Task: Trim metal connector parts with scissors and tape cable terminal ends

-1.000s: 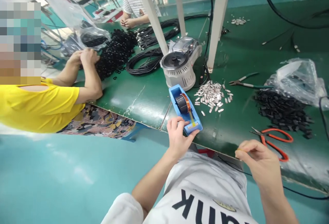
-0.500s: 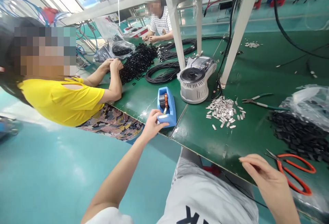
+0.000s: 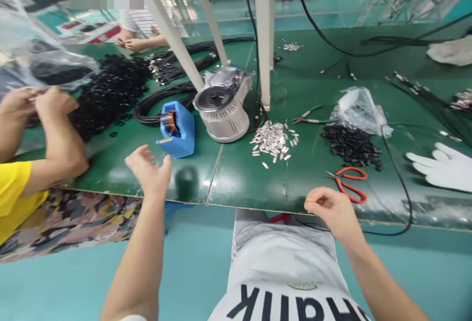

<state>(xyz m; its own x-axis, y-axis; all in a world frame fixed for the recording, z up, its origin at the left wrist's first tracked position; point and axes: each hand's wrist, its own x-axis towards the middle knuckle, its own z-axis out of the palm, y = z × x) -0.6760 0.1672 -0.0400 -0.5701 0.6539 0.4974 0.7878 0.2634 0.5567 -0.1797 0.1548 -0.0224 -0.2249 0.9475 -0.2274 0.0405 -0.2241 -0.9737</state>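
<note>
A blue tape dispenser stands on the green table, with an amber tape roll in it and a short tape end over its front edge. Just in front and to the left of it is my left hand, fingers spread, holding nothing and apart from the dispenser. My right hand is at the table's front edge, thumb and forefinger pinched on a tiny amber piece that looks like tape; the fingers mostly hide it. Orange-handled scissors lie beside the right hand.
Small silvery metal parts lie in a heap mid-table, behind them a grey round machine. To the right are pliers, black pieces and a white glove. At left, a co-worker's hands are near a black heap.
My left hand has let go of the tape dispenser's front and opened. My right hand keeps its pinch near the table edge. The view has turned to the right.
</note>
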